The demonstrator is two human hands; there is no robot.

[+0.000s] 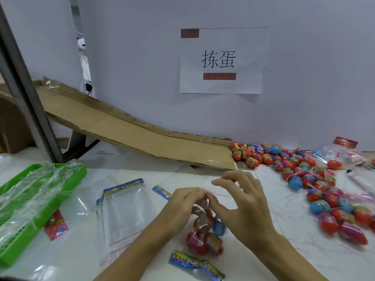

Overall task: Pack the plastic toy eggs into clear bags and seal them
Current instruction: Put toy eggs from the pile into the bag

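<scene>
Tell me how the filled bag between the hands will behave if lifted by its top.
The filled bag would probably sag, since its thin film crinkles around the eggs. The rounded eggs look likely to shift and bunch at the bottom. The glossy film may slip, so the left hand pinching the gathered neck seems wise.

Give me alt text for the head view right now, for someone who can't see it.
Two bare hands work at the gathered top of a clear bag of toy eggs on a white table: the left hand pinches it, the right hand hovers, fingers spread. Loose eggs pile at right below a cardboard ramp; empty bags and a green tray lie left.
</scene>
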